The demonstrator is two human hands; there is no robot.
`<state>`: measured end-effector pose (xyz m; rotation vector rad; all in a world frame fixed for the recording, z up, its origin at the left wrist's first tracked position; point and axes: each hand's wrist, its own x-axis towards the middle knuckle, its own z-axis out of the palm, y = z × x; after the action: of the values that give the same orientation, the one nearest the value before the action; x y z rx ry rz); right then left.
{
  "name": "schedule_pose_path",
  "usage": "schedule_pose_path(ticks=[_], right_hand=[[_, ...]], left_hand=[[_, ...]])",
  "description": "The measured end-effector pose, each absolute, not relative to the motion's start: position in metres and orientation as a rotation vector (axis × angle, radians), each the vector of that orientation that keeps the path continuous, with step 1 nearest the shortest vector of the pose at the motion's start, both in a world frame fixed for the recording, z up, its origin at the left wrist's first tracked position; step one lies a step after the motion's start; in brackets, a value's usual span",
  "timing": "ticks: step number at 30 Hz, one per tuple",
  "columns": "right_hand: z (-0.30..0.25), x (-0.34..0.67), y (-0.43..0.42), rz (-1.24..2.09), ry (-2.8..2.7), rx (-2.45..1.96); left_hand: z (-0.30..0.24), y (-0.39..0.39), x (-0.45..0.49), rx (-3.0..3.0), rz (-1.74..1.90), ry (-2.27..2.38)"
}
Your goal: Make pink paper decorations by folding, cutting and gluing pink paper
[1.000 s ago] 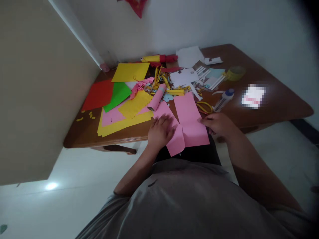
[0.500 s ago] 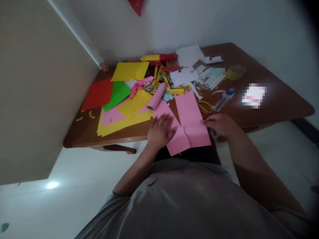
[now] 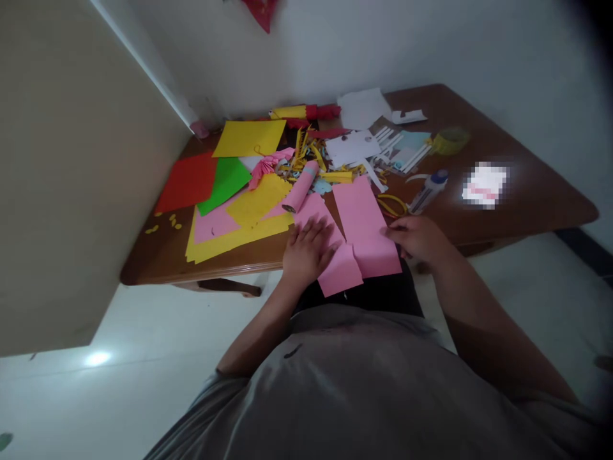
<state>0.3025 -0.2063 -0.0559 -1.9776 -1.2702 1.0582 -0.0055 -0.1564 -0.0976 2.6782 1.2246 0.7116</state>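
Note:
Pink paper lies at the table's front edge and hangs partly over it. A gap splits it lengthwise into a left part and a right strip; whether they still join anywhere I cannot tell. My left hand rests flat on the left part, fingers stretched out. At the strip's right edge, my right hand pinches the paper between thumb and fingers. A yellow loop-shaped handle, perhaps of scissors, lies just beyond my right hand. Past my left fingertips sits a rolled pink paper tube.
A glue bottle and a tape roll lie to the right, with a blurred bright object beyond. Yellow, red and green sheets cover the left. Paper scraps are heaped mid-table, against the wall side.
The right strip has shifted slightly left and up with my right hand, and its lower end looks flatter. My left hand stays in place on the paper.

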Motion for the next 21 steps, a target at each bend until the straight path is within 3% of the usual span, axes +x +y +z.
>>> schedule_pose_path(ticks=[7,12,21], right_hand=[[-0.06,0.297,-0.212,1.02,-1.264,-1.844],[-0.065,0.303,-0.221,1.005,-1.295,-1.853],[-0.069,0.308,-0.237,0.967,-1.204,-1.804]], left_hand=[[-0.1,-0.175,-0.013,2.658,0.751,0.898],[-0.105,-0.186,-0.008,2.666,0.664,0.873],[-0.108,-0.194,-0.031,2.594,0.939,1.027]])
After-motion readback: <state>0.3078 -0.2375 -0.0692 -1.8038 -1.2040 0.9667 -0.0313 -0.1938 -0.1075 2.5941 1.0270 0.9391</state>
